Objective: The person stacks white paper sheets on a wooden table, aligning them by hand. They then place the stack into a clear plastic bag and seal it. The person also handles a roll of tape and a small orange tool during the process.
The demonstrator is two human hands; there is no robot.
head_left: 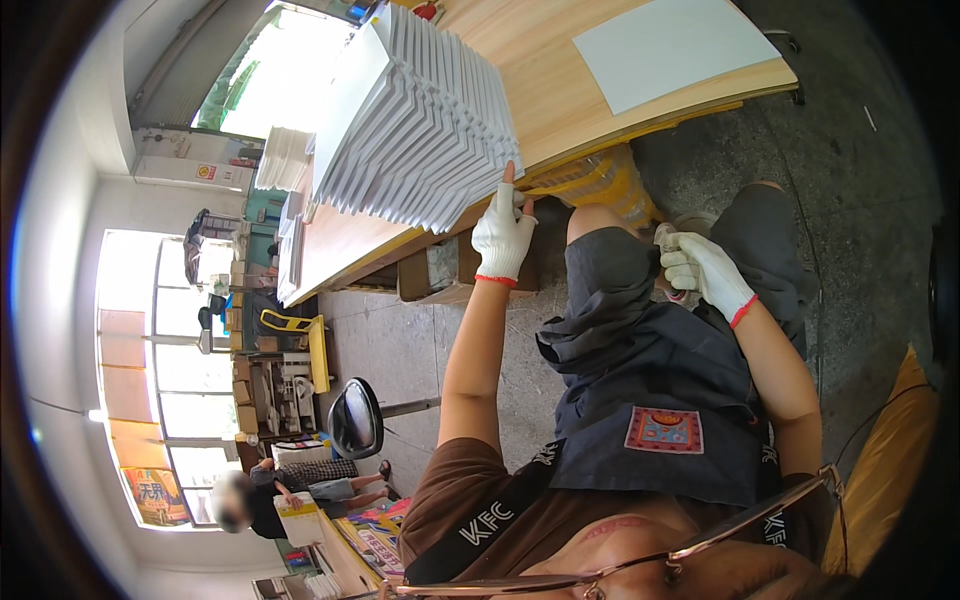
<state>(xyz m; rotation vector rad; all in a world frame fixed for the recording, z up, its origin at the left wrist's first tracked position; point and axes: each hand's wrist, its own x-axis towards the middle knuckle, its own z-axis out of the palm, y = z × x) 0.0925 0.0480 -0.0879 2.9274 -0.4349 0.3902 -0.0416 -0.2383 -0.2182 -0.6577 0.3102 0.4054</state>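
White stack [425,130] stands layered, one sheet [670,50] lies separate — your left hand [503,238], thumb and forefinger apart, reaches the stack; your right hand [703,268] curls, contents unclear.

Harsh daylight blows out the left windows [195,355] and the upper opening [290,65], casting grey shadows between the layers of the reasonably sharp paper stack [425,130], while the right-hand floor [850,190] stays dim, a distant head [232,503] is blurred, and black fisheye vignetting rings the curved edges.
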